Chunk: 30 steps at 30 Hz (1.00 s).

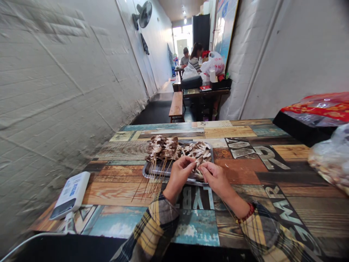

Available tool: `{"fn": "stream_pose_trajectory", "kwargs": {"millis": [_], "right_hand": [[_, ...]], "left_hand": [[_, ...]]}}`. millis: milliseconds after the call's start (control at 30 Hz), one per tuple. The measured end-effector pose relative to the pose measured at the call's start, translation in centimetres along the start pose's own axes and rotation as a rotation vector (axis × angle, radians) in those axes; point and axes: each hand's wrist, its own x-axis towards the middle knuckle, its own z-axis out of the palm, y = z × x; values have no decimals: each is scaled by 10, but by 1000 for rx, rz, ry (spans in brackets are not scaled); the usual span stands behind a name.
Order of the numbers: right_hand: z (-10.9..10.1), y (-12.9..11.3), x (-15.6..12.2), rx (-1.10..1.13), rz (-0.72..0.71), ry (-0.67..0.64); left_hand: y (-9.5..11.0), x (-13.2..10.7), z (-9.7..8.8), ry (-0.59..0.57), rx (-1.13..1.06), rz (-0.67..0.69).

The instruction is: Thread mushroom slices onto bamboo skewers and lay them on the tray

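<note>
Over the right half of the tray (147,170), the left hand (180,174) and right hand (216,176) are pinching a mushroom (200,160) with nearly closed fingertips, each from its own side, neither clearly nearer; its long axis is staying unclear. Loaded skewers (163,150) are lying on the tray's left half, sticks pointing over its near rim.

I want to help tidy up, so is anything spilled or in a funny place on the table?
Yes, a little: a tiny curved white scrap lies on the patchwork wood-look tabletop, right of the shiny metal tray of grey-brown mushroom pieces, so it may have dropped. A thin orange loop lies loose nearby. Nothing looks broken.
</note>
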Motion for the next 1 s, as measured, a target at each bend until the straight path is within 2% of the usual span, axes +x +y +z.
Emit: {"fn": "stream_pose_trajectory", "kwargs": {"millis": [167, 300, 467, 600, 800, 1000], "right_hand": [[1, 0, 0, 17, -2, 7], [2, -3, -1, -24, -43, -5], [2, -7, -2, -30, -48, -40], [2, -11, -2, -57, -60, -10], [3, -13, -3, -125, -157, 82], [5, -11, -1, -115, -167, 117]], "left_hand": [[-4, 0, -2, -24, -131, -93], [-9, 0, -1, -85, -130, -134], [-5, 2, 0, -9, -222, -170], [-1, 2, 1, -22, -242, -139], [-5, 1, 3, -34, -229, -142], [-7, -1, 5, -67, -138, -95]]}}
